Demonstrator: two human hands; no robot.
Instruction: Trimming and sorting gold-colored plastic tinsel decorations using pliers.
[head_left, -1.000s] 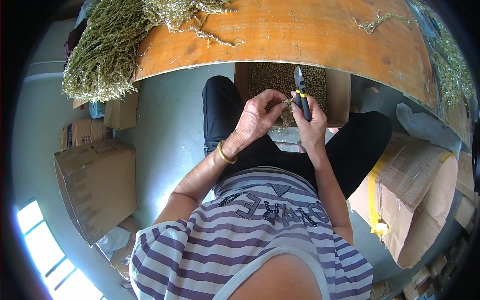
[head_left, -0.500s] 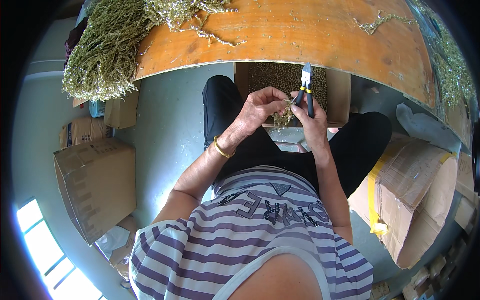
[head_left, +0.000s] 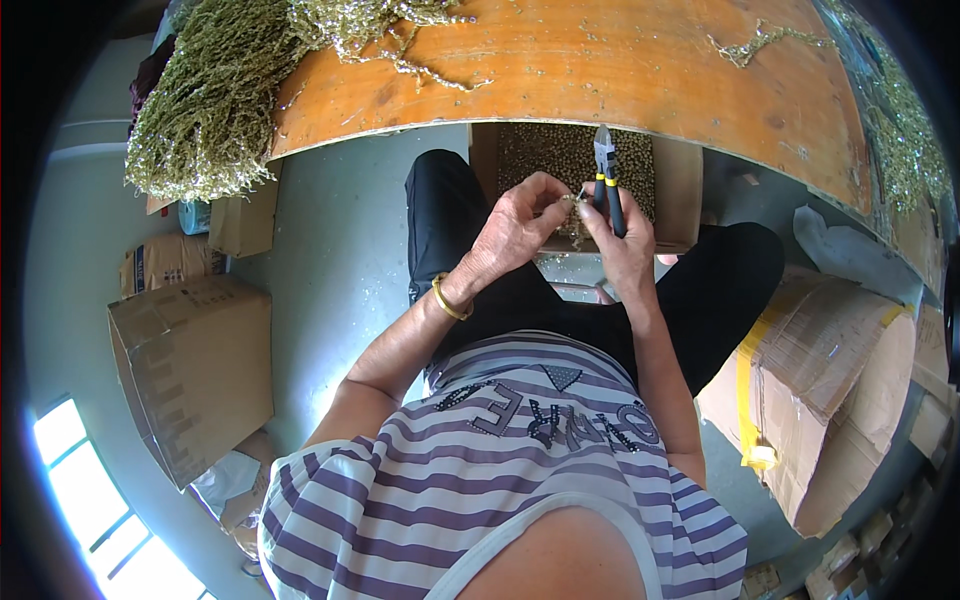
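Note:
Over the carton, both hands meet at a small glittery gold strand [head_left: 574, 212]. Its upper end is pinched between the thumb and fingertips of my left hand [head_left: 518, 222]. My right hand [head_left: 628, 248] has diagonal cutters [head_left: 606, 160] with black-and-yellow handles tucked in its grip, jaws pointing away from me toward the table edge. The thumb and index finger of this hand also come close to the strand; whether they pinch it I cannot tell. Below the hands stands an open carton [head_left: 677, 195] full of small gold beads [head_left: 535, 150].
The orange wooden table [head_left: 600, 70] arches across the far side. On it lie a thick heap of gold tinsel strands [head_left: 215, 100] at left and a loose strand [head_left: 765, 42] at right. Cardboard boxes stand on the floor at left [head_left: 195, 365] and right [head_left: 800, 380].
The gold bunch hanging between my hands has become a thinner, shorter strand. The cutters have tipped slightly to the left, while both arms stay nearly in place.

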